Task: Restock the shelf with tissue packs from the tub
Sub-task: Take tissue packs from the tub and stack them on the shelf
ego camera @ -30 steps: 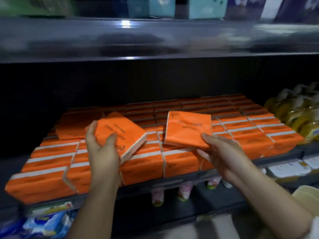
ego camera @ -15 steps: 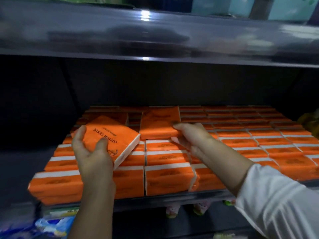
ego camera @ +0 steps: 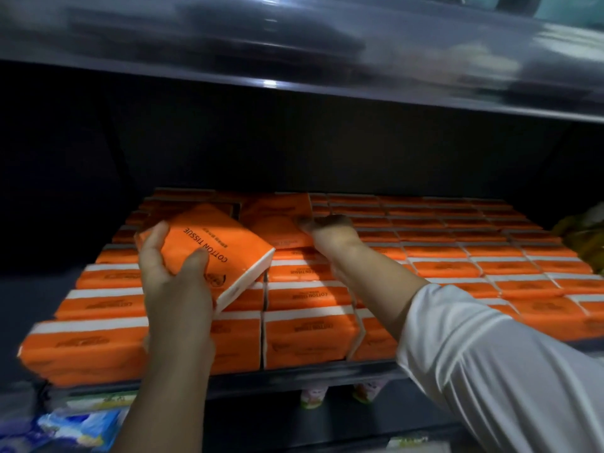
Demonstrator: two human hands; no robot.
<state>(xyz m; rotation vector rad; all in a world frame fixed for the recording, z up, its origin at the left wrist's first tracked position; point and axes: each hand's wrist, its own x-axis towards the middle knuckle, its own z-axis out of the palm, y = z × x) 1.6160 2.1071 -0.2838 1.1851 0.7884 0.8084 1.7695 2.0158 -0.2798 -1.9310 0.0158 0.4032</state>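
Tissue pack (ego camera: 209, 246), orange with a white side, tilted above the stocked rows of packs (ego camera: 307, 335) near the left front corner of the shelf (ego camera: 294, 377). Clamped in the left hand (ego camera: 173, 286), with thumb and fingers curled round its near end and printed face up. Second pack (ego camera: 277, 223) farther back, left of the shelf's middle, lying on the rows. Gripped at its right edge by the right hand (ego camera: 330, 233), fingers curled over it. White sleeve (ego camera: 490, 354) crossing the shelf's front edge toward the right.
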